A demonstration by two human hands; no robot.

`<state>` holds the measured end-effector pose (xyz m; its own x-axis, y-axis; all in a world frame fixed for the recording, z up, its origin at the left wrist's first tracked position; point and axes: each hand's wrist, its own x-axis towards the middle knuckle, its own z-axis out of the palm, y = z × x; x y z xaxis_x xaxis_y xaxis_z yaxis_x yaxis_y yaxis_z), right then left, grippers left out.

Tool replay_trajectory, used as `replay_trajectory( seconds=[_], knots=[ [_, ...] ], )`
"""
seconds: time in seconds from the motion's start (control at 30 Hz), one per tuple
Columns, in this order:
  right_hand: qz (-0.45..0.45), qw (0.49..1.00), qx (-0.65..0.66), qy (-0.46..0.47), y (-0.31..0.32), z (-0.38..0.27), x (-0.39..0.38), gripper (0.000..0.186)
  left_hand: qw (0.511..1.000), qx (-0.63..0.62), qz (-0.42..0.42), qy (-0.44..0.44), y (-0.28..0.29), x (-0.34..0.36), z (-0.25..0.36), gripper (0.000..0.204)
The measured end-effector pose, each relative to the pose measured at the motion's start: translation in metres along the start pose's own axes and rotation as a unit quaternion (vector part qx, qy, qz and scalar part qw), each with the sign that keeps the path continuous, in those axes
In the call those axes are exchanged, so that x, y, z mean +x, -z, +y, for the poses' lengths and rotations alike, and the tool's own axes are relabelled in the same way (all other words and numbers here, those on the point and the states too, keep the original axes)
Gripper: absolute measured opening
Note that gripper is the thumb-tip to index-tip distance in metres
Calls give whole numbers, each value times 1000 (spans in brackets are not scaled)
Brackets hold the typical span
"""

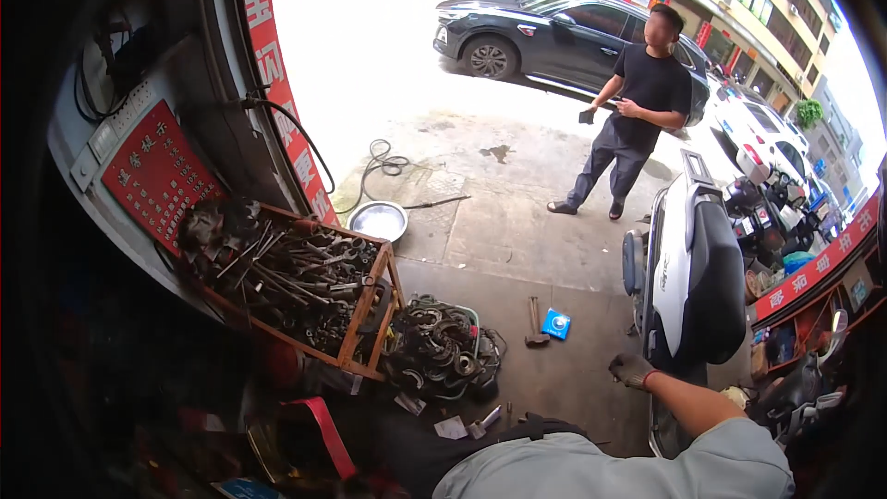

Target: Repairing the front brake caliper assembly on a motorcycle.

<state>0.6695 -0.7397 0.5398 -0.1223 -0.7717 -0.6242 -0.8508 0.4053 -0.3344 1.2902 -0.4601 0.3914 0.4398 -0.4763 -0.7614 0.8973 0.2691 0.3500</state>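
Note:
My right hand (632, 371), in a dark glove, reaches forward beside the rear of a white and black scooter (679, 268). Its fingers look curled in, and whatever they may hold is too small to make out. A hammer (535, 325) and a small blue box (556, 324) lie on the floor ahead and to the left of that hand. My left hand is out of sight; the grey-sleeved shoulder and back fill the lower edge.
At left, a rusty-framed bench (365, 314) holds many wrenches (314, 263). Beside it sits a basket of greasy metal parts (443, 346). Beyond are a metal basin (379, 220) and a black hose (383, 164). A person (647, 111) stands outside near a dark car (554, 37).

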Motion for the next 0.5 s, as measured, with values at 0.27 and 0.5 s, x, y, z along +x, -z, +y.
replay_trajectory(
  seconds=[0.27,0.5],
  knots=[
    [121,964,-208,-111,9,56,-40,30,980,-151,-115,61,-17,121,74,29],
    [-141,985,94,-14,-73,-224,25,21,986,-157,-28,-47,-13,88,47,26]
  ],
)
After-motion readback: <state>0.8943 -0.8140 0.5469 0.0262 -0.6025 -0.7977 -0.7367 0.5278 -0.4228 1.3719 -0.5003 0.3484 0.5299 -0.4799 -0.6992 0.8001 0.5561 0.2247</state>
